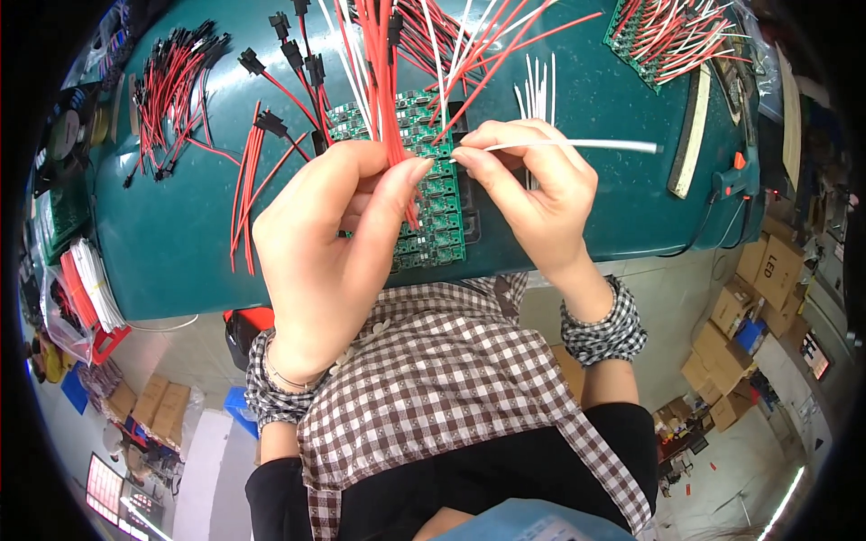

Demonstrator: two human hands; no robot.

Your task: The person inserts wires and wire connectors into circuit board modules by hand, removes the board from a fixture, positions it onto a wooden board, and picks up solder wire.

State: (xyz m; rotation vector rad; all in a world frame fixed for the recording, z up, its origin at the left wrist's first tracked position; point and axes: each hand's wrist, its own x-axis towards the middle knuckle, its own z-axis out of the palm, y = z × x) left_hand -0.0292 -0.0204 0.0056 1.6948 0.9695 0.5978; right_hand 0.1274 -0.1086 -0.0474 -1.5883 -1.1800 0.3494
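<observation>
My left hand (329, 248) grips a bundle of red wires (390, 99) that stand up from a green circuit board panel (433, 194) lying on the dark green table (180, 243). My right hand (537, 194) pinches a thin white wire (586, 144) between thumb and forefinger, its near end at the panel's upper edge beside my left thumb. The wire sticks out to the right over the table. A few loose white wires (537, 90) lie just behind my right hand. Much of the panel is hidden under my hands.
Red wires with black plugs (176, 86) lie in a heap at the far left, more (257, 167) beside the panel. Another wired green board (672, 36) sits at the far right. A hot glue gun (740, 176) and a pale strip (693, 135) lie right. Cardboard boxes (767, 279) stand on the floor.
</observation>
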